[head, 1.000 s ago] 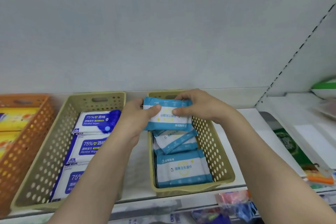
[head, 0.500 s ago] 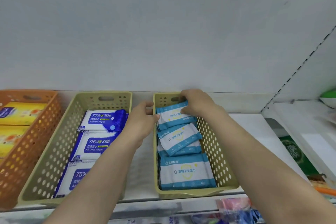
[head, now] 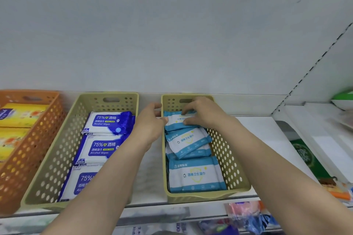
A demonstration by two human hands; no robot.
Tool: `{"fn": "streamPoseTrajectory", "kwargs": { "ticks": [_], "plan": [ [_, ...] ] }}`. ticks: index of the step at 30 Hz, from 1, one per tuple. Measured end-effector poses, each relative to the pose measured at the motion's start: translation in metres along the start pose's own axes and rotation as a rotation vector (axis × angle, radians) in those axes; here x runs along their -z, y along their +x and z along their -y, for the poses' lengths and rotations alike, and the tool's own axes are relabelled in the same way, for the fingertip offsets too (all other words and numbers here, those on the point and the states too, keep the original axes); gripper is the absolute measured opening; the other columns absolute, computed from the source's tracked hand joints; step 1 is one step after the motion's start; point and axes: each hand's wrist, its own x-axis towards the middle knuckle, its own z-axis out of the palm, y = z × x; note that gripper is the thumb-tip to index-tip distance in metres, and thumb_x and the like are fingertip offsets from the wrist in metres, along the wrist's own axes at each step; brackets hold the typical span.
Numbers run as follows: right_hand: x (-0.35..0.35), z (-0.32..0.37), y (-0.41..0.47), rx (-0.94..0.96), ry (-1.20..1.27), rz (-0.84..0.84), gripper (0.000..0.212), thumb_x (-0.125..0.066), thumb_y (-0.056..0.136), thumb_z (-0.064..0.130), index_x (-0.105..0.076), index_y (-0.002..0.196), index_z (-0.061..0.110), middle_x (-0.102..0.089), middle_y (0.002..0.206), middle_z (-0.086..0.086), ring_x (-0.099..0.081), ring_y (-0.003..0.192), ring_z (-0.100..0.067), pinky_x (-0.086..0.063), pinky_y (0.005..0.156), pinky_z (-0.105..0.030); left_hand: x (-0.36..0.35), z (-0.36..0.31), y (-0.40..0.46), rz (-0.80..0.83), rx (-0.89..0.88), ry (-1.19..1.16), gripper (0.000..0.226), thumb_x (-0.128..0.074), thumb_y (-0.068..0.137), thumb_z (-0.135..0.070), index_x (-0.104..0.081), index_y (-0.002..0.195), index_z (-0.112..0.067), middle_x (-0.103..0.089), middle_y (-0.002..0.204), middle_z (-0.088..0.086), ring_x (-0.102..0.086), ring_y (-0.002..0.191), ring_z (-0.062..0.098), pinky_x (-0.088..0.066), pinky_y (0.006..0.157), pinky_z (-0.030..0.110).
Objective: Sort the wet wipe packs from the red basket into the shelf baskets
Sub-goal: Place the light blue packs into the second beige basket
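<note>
A light blue and white wet wipe pack (head: 174, 122) lies at the back of the right khaki basket (head: 219, 149), on top of other packs of the same kind (head: 194, 174). My right hand (head: 204, 113) pinches this back pack from above, fingers on its far edge and thumb on its near side. My left hand (head: 150, 123) is beside the basket's left wall, its thumb tip touching the pack's left edge and its fingers loosely curved over the rim. The red basket is out of view.
A second khaki basket (head: 63, 139) to the left holds dark blue alcohol wipe packs (head: 107, 120). Further left, an orange basket (head: 28, 158) holds yellow packs (head: 21, 114). Green goods (head: 305, 156) lie on the right-hand shelf, and coloured items (head: 248, 215) on the shelf below.
Both hands have lowered the light blue pack from above the basket into its back end. My left hand has loosened from gripping it to touching its edge.
</note>
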Motion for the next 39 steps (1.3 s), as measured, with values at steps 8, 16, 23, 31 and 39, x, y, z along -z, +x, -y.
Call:
{"fn": "streamPoseTrajectory", "kwargs": {
  "ticks": [8, 16, 23, 31, 39],
  "plan": [
    [-0.008, 0.019, -0.026, -0.027, -0.129, 0.293, 0.073, -0.081, 0.069, 0.056, -0.050, 0.134, 0.041, -0.044, 0.123, 0.005, -0.043, 0.119, -0.017, -0.043, 0.100, -0.038, 0.001, -0.001, -0.002, 0.005, -0.002, 0.008, 0.046, -0.058, 0.095, -0.007, -0.045, 0.137, -0.018, -0.063, 0.121, 0.001, -0.061, 0.106, 0.016, -0.052, 0.065, 0.021],
    [-0.028, 0.033, -0.029, -0.122, -0.143, 0.196, 0.074, -0.079, 0.062, 0.067, -0.052, 0.114, 0.023, -0.052, 0.113, 0.001, -0.053, 0.096, -0.019, -0.050, 0.081, -0.036, 0.000, -0.001, -0.003, 0.006, -0.030, 0.018, 0.046, -0.058, 0.095, -0.005, -0.045, 0.137, -0.015, -0.062, 0.115, -0.001, -0.061, 0.097, 0.013, -0.048, 0.061, 0.019],
    [-0.016, 0.031, -0.029, -0.076, -0.092, 0.249, 0.071, -0.082, 0.067, 0.056, -0.054, 0.124, 0.024, -0.050, 0.119, 0.002, -0.053, 0.107, -0.019, -0.049, 0.092, -0.037, 0.000, 0.001, -0.002, 0.002, -0.025, 0.028, 0.046, -0.058, 0.095, -0.006, -0.045, 0.138, -0.017, -0.062, 0.121, -0.001, -0.060, 0.098, 0.011, -0.048, 0.061, 0.018],
    [-0.014, 0.024, -0.015, -0.097, -0.079, 0.015, 0.059, -0.067, 0.083, 0.057, -0.051, 0.133, 0.030, -0.048, 0.133, -0.002, -0.043, 0.126, -0.023, -0.044, 0.099, -0.042, -0.003, 0.002, -0.001, -0.011, -0.034, 0.057, 0.049, -0.058, 0.094, -0.006, -0.044, 0.140, -0.016, -0.061, 0.123, 0.000, -0.059, 0.098, 0.009, -0.044, 0.061, 0.015],
    [-0.002, 0.034, -0.015, -0.157, -0.083, 0.085, 0.059, -0.059, 0.092, 0.048, -0.047, 0.143, 0.021, -0.049, 0.144, -0.007, -0.047, 0.130, -0.027, -0.041, 0.103, -0.037, 0.008, -0.012, -0.015, 0.027, -0.123, 0.129, 0.047, -0.061, 0.093, -0.016, -0.047, 0.138, -0.015, -0.055, 0.135, 0.003, -0.054, 0.122, 0.020, -0.044, 0.104, 0.038]
  ]
}}
